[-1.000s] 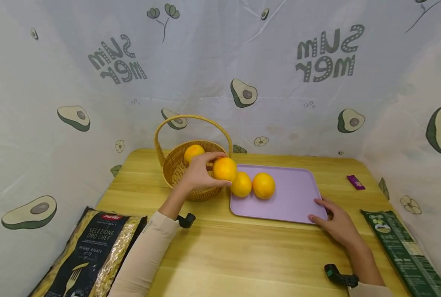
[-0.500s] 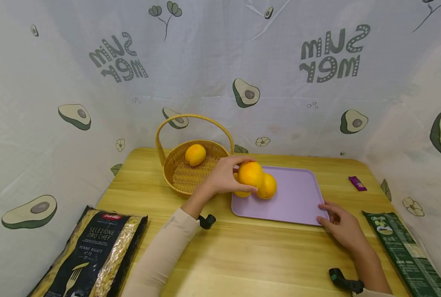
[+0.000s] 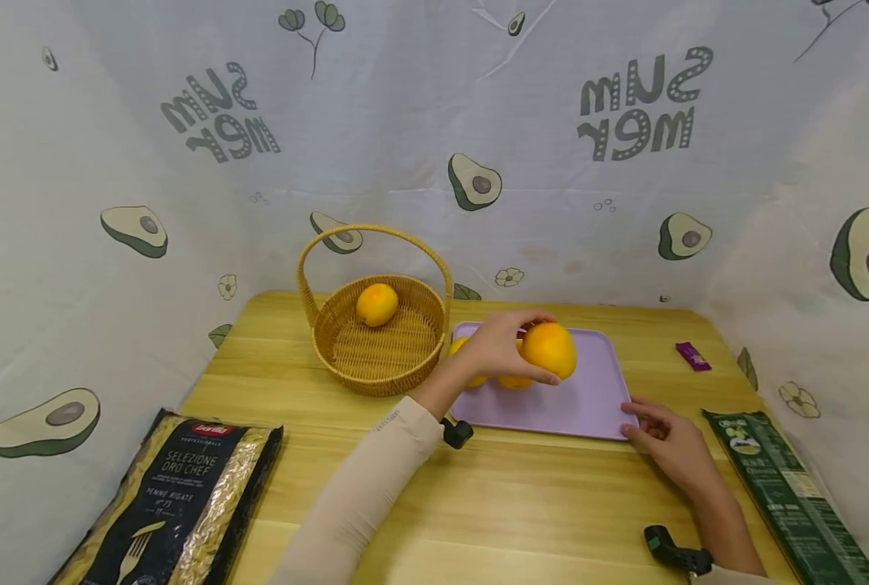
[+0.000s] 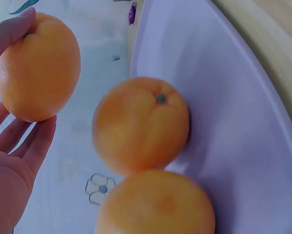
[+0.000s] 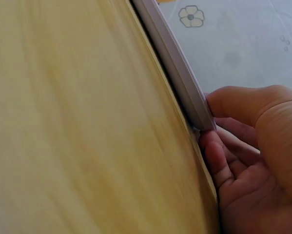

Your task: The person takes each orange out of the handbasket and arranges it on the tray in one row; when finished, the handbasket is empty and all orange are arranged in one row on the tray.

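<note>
An orange [image 3: 549, 351] is held by the left hand [image 3: 496, 349] above the lilac tray [image 3: 595, 390]. The grip is spread to the width of the fruit: the thumb is laid near the stem end and the fingertips [image 4: 49, 126] are set against the opposite side. In the left wrist view the held orange is seen apart from the two tray oranges [image 4: 141, 126], which rest touching each other; a green stem scar is shown on one of them. In the head view they are partly hidden by the left hand and forearm.

The near right corner of the tray is gripped by the right hand [image 3: 668, 447], the rim being pinched between thumb and fingers with only the thickness of the edge between them. The tray is supported by the wood-grain table [image 3: 536, 504].

A wicker basket [image 3: 383, 357] with an arched handle is placed just left of the tray; a single orange [image 3: 377, 305] is contained in it, toward the back. A bag of Barilla penne rigate [image 3: 178, 496] is laid at the near left, a green packet [image 3: 781, 487] at the right edge, and a small purple-wrapped sweet [image 3: 693, 357] beyond the right hand. The background is formed by an avocado-print curtain [image 3: 375, 122].
</note>
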Tool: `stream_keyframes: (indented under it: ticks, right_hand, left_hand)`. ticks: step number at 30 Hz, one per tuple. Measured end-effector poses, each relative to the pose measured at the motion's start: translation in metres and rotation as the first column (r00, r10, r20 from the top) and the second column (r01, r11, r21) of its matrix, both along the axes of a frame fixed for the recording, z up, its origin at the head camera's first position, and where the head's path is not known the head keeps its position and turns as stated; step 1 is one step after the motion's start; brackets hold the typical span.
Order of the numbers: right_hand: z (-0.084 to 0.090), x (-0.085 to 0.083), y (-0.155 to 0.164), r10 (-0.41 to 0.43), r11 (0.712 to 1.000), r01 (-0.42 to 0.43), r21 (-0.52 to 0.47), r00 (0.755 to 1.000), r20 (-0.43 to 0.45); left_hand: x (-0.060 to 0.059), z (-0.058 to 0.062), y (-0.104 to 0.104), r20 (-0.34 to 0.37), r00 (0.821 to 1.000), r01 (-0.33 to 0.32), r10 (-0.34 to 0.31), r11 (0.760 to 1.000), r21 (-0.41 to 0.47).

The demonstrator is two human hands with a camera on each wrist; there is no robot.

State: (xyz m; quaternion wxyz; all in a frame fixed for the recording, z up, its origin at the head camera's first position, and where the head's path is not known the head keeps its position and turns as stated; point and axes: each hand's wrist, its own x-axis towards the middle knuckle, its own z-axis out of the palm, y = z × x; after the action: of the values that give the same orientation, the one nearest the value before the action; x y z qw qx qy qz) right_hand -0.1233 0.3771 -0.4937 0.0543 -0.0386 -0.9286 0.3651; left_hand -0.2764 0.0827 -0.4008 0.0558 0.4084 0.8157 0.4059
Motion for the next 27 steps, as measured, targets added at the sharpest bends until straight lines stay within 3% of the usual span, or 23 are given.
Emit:
stream_keyframes:
  ticks: [10, 14, 20, 27]
  right_hand:
    - [0.001, 0.003, 0.003, 0.011, 1.0, -0.01, -0.018, 1.0, 0.027]
    - [0.002, 0.005, 0.004, -0.003, 1.0, 0.004, -0.022, 0.999, 0.042]
    - [0.002, 0.006, 0.004, 0.007, 1.0, -0.007, -0.015, 0.999, 0.035]
    - [0.001, 0.006, 0.003, 0.015, 0.999, -0.014, -0.033, 0.999, 0.043]
  left_hand:
    - [-0.008, -0.011, 0.03, -0.046, 0.999, 0.01, -0.016, 0.991, -0.133]
    - [-0.01, -0.019, 0.037, -0.043, 0.999, 0.004, -0.011, 0.986, -0.167]
    - [-0.012, -0.029, 0.045, -0.116, 0.993, -0.008, -0.025, 0.962, -0.272]
    - [-0.008, -0.033, 0.049, -0.158, 0.987, -0.019, -0.033, 0.948, -0.319]
